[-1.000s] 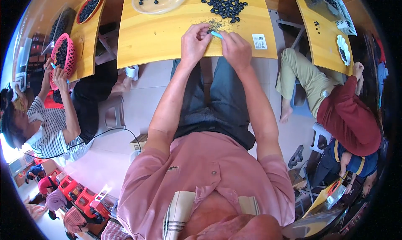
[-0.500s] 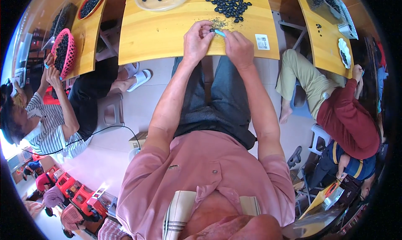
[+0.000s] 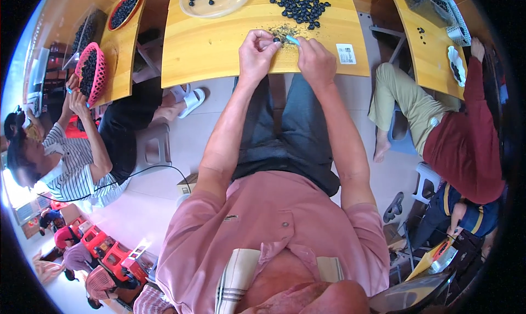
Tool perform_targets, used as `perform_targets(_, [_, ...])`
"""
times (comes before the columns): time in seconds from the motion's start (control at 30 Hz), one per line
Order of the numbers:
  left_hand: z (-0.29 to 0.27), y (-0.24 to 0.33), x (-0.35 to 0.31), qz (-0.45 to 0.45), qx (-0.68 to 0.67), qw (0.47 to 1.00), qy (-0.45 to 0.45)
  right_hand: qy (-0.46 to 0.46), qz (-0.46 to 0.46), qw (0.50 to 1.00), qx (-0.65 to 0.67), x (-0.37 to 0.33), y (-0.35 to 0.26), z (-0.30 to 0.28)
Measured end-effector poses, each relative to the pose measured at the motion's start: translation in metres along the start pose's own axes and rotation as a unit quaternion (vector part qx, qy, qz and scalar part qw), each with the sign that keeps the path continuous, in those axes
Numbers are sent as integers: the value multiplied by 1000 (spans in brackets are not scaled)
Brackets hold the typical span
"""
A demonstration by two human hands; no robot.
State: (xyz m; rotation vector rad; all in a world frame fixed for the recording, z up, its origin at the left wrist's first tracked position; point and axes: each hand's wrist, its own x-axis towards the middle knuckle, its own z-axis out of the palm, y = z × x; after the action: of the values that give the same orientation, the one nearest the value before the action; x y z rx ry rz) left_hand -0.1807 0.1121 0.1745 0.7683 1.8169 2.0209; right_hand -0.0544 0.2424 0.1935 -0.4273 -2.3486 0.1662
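The yellow wooden table (image 3: 213, 51) is stretching out ahead, a clear round tray (image 3: 222, 10) sitting on its far side. The left hand (image 3: 255, 56) is pinching, thumb and fingers almost meeting; the right hand (image 3: 316, 59) is curling closely around something slim. Beyond, a pile of dark pieces (image 3: 303, 10) is lying loose. The teal tool (image 3: 292, 40) in the right fingers is pointing leftward, just beside one dark piece (image 3: 276, 39), which the left fingertips are gripping over the table.
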Motion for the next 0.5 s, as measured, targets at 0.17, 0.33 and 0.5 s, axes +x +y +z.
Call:
perform_targets(0.17, [5, 7, -2, 5, -8, 1000, 6, -6, -8, 1000, 1, -1, 3, 1])
perform_targets(0.33, [2, 12, -1, 44, 79, 996, 7, 4, -11, 1000, 10, 0, 3, 1])
perform_targets(0.5, [5, 20, -2, 71, 102, 992, 24, 15, -11, 1000, 22, 1, 1, 2])
